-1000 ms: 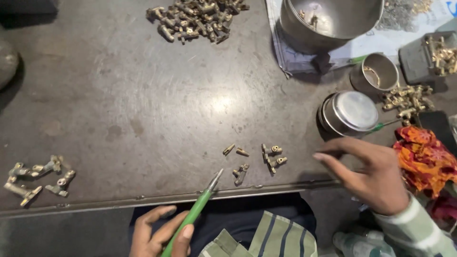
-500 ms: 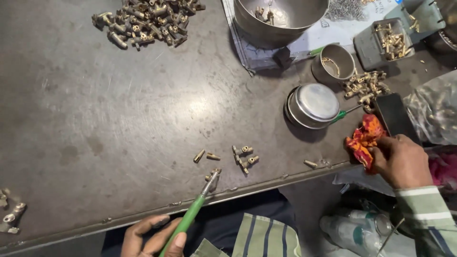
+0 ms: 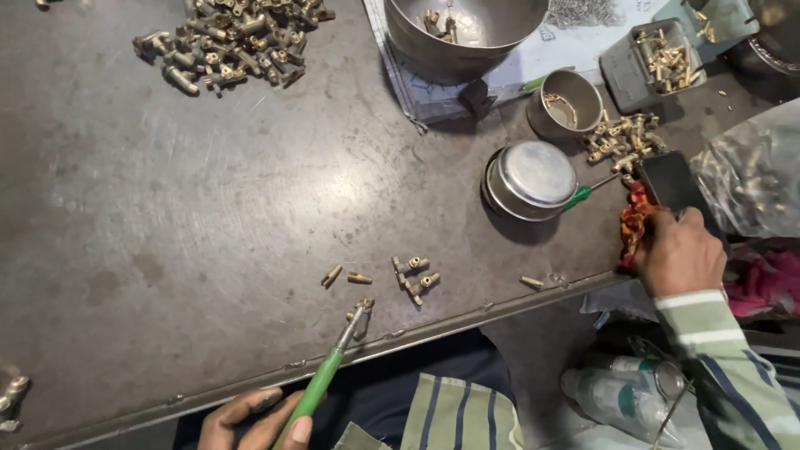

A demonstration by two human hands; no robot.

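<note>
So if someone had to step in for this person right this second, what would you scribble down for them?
Left hand: holds a green-handled tool at the table's near edge, its tip at a small brass fitting.
Right hand: on an orange cloth at the table's right edge, beside a dark phone.
Things: a few loose fittings lie near the tool tip; a big pile sits at the far left; more lie by a small steel cup and in a grey tray.
Done: cannot tell from the picture.
Left: the loose fittings and the big pile stay on the table.
</note>
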